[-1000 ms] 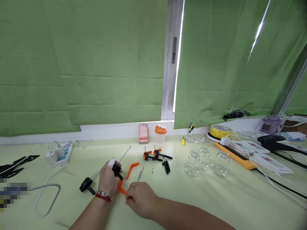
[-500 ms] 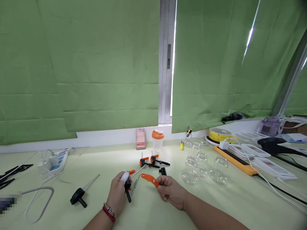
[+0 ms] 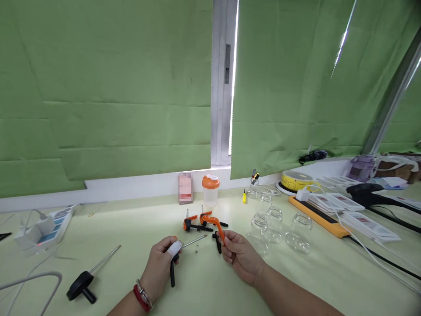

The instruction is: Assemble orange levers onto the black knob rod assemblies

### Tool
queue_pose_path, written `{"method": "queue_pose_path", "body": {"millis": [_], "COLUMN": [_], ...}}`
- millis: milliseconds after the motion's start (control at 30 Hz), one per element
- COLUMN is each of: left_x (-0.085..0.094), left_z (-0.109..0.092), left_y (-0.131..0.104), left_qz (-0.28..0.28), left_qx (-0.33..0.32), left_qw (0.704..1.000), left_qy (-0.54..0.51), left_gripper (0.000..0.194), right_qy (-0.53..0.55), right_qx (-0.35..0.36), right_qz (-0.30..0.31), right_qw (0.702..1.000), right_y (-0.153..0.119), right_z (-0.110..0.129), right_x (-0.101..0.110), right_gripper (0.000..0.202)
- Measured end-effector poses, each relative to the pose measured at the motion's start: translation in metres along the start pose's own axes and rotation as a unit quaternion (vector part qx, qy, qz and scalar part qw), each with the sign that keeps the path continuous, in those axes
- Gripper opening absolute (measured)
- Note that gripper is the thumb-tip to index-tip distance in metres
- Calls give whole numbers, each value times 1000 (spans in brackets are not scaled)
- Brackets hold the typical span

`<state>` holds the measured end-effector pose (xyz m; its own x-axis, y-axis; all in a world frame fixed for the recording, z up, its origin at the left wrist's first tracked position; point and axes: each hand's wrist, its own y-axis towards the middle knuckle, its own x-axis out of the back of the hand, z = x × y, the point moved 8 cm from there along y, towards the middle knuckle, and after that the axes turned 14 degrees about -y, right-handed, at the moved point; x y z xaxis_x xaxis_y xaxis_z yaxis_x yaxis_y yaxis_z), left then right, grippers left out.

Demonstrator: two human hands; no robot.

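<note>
My left hand (image 3: 164, 261), with a white wrap on one finger, is closed on a black-handled crank with a metal rod (image 3: 194, 241). The rod points right, and the black handle (image 3: 173, 272) hangs below the fingers. A bit of orange shows at the fingertips. My right hand (image 3: 241, 254) pinches the lower end of a curved orange plastic lever (image 3: 215, 220), raised above the table. Beyond the hands lie two orange-and-black assemblies (image 3: 194, 226) (image 3: 207, 217). A black part (image 3: 217, 242) sits just left of my right hand, and tiny metal bits (image 3: 196, 248) lie between the hands.
Another black crank (image 3: 81, 284) with a metal rod lies at left, near a power strip (image 3: 54, 226) and cables. Several glass jars (image 3: 297, 235) stand at right, beside an orange power strip (image 3: 319, 217). An orange-lidded cup (image 3: 210, 191) stands at the back.
My right hand has lifted and turned the orange lever from nearly level to bent upward. The rod in my left hand has swung flatter, pointing right. The view has shifted slightly.
</note>
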<state>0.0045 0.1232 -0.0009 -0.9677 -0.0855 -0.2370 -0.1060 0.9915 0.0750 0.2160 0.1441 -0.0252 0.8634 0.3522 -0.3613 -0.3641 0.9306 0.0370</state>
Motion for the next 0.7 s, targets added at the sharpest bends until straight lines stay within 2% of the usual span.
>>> {"method": "queue_pose_path", "body": {"millis": [167, 367, 533, 700], "left_x": [6, -4, -6, -7], "left_z": [-3, 2, 0, 1], "left_y": [-3, -9, -12, -11], "left_qz": [10, 38, 49, 57], "left_qx": [-17, -11, -4, -8], "left_qw": [999, 997, 997, 996], "left_qy": [27, 61, 56, 71], "left_gripper": [18, 15, 13, 14], "right_qy": [12, 12, 8, -16], "right_qx": [-53, -99, -105, -149], "right_qz": [6, 14, 11, 18], "right_qw": [999, 995, 994, 989], "right_y": [-7, -17, -19, -20], "right_z": [-9, -18, -19, -29], "right_x": [-7, -16, -13, -11], "right_gripper": [24, 25, 25, 25]}}
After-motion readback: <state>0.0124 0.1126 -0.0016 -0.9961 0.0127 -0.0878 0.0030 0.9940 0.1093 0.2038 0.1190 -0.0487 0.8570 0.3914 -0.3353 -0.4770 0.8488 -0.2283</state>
